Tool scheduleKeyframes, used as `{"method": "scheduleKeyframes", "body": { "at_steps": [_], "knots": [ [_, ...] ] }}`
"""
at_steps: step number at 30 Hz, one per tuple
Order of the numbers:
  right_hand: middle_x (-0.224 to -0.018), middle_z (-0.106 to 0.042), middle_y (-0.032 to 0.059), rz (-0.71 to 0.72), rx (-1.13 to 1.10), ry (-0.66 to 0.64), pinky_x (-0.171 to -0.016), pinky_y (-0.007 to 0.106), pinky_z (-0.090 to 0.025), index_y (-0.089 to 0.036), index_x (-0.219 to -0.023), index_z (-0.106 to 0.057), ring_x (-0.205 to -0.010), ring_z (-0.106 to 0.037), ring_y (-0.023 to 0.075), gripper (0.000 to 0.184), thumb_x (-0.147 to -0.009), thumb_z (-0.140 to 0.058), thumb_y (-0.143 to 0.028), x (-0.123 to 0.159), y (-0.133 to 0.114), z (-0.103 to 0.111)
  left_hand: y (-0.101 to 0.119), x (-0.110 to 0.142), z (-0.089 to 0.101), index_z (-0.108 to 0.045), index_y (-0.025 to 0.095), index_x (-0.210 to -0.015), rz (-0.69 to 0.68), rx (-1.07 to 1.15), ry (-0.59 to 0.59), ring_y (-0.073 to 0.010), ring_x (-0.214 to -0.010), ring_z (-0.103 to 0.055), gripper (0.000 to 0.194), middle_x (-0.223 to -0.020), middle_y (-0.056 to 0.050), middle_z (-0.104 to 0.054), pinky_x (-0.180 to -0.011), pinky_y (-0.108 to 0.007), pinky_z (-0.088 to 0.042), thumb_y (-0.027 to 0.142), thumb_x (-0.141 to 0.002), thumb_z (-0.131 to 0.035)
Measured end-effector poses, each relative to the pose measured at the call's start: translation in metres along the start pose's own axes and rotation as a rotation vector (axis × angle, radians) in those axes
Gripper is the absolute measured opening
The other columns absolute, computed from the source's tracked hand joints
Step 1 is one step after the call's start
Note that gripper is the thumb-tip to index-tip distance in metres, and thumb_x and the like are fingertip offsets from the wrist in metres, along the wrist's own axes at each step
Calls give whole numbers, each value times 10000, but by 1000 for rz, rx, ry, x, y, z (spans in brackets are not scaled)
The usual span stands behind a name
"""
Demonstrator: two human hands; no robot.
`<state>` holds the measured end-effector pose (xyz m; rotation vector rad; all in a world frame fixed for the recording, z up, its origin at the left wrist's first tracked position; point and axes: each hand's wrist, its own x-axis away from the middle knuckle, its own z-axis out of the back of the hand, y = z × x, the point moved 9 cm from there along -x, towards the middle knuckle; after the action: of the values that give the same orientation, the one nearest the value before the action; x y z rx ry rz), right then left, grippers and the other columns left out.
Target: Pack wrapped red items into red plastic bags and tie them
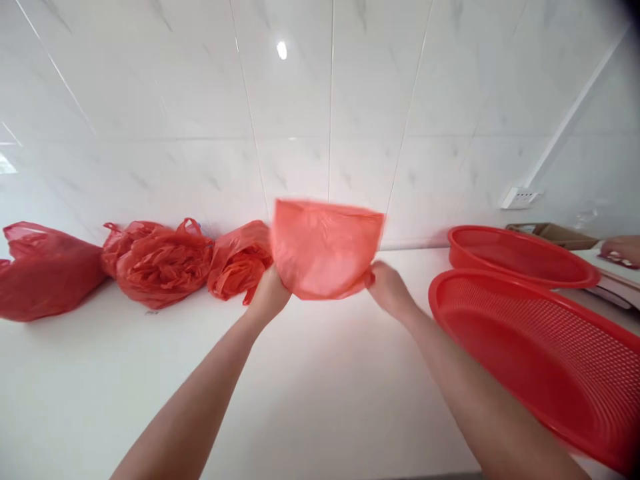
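Red bag [327, 250], held at opposite sides by the left hand [271, 293] and right hand [391, 288] over the white table [330, 387], likely needs even tension.

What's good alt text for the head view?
The person's bare hands hold a red plastic bag over a white counter. Three bulging red bags sit at left, a red mesh basket and another red container at right.

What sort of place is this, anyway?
Likely a simple indoor workroom, its trade unclear: a held red plastic bag, more bunched red bags and a white work surface.
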<state>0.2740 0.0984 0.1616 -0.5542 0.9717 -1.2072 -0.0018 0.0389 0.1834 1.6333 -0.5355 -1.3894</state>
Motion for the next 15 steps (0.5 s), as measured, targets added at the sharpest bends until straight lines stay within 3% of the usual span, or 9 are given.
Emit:
{"method": "scheduleKeyframes", "body": {
  "at_steps": [2, 3, 5, 7, 9, 11, 15],
  "knots": [
    [-721, -617, 13, -61, -35, -24, -592, 258, -392, -191, -727, -602, -691, -550, 164, 95, -689, -516, -208, 10, 17, -8, -26, 16, -5, -576, 171, -625, 140, 25, -43, -132, -562, -511, 153, -579, 10, -552, -526, -249, -435, 224, -662, -715],
    [-700, -604, 2, -131, -87, -60, -572, 252, -388, -194, -733, -600, -655, -541, 151, 89, -695, -522, -213, 15, 31, -13, -48, 27, -7, -591, 168, -684, 299, 115, -45, -131, -580, -534, 142, -627, 2, -583, -543, -249, -453, 264, -701, -695],
    [-704, -605, -4, -292, -242, -185, -566, 242, -407, -191, -767, -604, -637, -552, 136, 85, -701, -557, -219, 27, 58, -26, -82, 52, -15, -599, 168, -805, 583, 352, -43, -136, -663, -591, 143, -759, -21, -634, -609, -255, -494, 287, -755, -661],
    [-786, -643, 18, -412, -455, -354, -628, 247, -458, -179, -830, -620, -706, -597, 144, 140, -695, -617, -217, 41, 75, -42, -101, 73, -21, -593, 165, -862, 785, 568, -3, -132, -717, -620, 113, -831, -33, -648, -656, -247, -515, 241, -788, -632],
    [-883, -668, 44, -483, -705, -508, -711, 268, -497, -173, -906, -630, -791, -629, 162, 222, -700, -665, -248, 56, 81, -54, -109, 86, -24, -590, 155, -870, 924, 720, 41, -128, -712, -633, 64, -829, -39, -652, -658, -239, -526, 193, -820, -577],
    [-912, -676, 50, -529, -950, -563, -769, 286, -515, -179, -944, -630, -835, -642, 169, 259, -730, -671, -318, 65, 84, -56, -110, 93, -28, -583, 144, -847, 1038, 826, 31, -143, -692, -642, 74, -797, -52, -653, -646, -258, -541, 197, -841, -532],
    [-817, -677, 36, -638, -1171, -419, -780, 279, -526, -195, -886, -625, -801, -653, 158, 196, -798, -610, -370, 65, 101, -49, -104, 94, -30, -543, 145, -718, 1099, 883, -103, -174, -589, -633, 107, -656, -48, -626, -585, -312, -553, 196, -811, -530]
  ]
}}
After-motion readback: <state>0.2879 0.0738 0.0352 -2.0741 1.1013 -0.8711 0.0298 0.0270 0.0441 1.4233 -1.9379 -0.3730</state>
